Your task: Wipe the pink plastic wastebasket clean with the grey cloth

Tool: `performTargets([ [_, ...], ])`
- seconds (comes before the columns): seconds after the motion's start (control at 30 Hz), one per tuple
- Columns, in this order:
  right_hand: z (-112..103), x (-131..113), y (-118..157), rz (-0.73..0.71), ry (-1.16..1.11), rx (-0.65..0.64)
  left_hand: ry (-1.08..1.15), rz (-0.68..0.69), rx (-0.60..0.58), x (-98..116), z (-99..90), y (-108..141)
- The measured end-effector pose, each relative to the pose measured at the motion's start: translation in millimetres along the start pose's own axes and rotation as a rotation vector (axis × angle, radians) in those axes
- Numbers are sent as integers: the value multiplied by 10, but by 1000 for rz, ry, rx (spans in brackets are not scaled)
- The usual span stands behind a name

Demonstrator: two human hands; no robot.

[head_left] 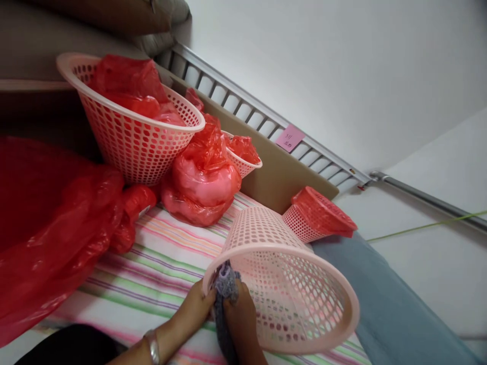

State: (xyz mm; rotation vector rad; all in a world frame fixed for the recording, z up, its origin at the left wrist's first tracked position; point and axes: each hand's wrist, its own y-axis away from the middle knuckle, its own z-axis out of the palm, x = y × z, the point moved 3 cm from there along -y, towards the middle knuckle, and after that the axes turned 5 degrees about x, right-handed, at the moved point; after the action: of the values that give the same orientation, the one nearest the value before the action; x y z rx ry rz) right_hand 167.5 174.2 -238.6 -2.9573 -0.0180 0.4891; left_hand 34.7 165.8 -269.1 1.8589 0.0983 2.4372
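Note:
A pale pink perforated basket (292, 248) lies tipped with its wide mouth toward me on a striped sheet. At the left side of its rim, my left hand (203, 301), with a silver bracelet on the wrist, is closed on a bunched grey-purple knitted cloth (227, 283). Just right of it, my right hand (240, 309) also grips the cloth, partly inside the basket's mouth. A darker length of the cloth hangs down between the two hands. The fingertips are partly hidden by the fabric.
Upright pink baskets (133, 132) with red plastic bags stand at the upper left. A tied red bag (205, 182) sits beside them, and a large red bag (49, 228) fills the left. Another bagged basket (319, 215) lies behind. A slatted rail (266, 121) borders the wall.

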Motion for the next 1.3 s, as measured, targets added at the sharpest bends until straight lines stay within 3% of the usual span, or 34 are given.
performTargets([
  [0.13, 11, 35, -450, 71, 9, 83, 14, -141, -10, -122, 79, 15],
  [0.27, 125, 89, -1097, 179, 105, 137, 31, -170, -12, -130, 96, 31],
  [0.37, 233, 175, -1426, 196, 115, 132, 20, -197, -19, -98, 98, 46],
  [0.53, 311, 282, -1627, 194, 148, 129, -59, -172, -67, 71, -2, 0],
  [0.63, 281, 261, -1650, 169, 156, 123, -118, -28, -8, 239, -153, -85],
  [0.73, 233, 186, -1633, 153, 166, 106, -163, 104, 31, 317, -253, -150],
  [0.87, 173, 21, -1417, 151, 190, 93, -144, 129, 23, 224, -280, -179],
  [1.03, 121, -197, -659, 37, 117, 54, -145, 130, 45, 149, -293, -192],
  [1.17, 103, -220, -66, -71, 42, 3, -137, 126, 58, 183, -283, -188],
  [1.23, 92, -195, 0, -89, 25, -13, -133, 118, 57, 185, -272, -186],
  [1.3, 84, -171, -135, -68, 15, -15, -128, 104, 59, 174, -265, -188],
])
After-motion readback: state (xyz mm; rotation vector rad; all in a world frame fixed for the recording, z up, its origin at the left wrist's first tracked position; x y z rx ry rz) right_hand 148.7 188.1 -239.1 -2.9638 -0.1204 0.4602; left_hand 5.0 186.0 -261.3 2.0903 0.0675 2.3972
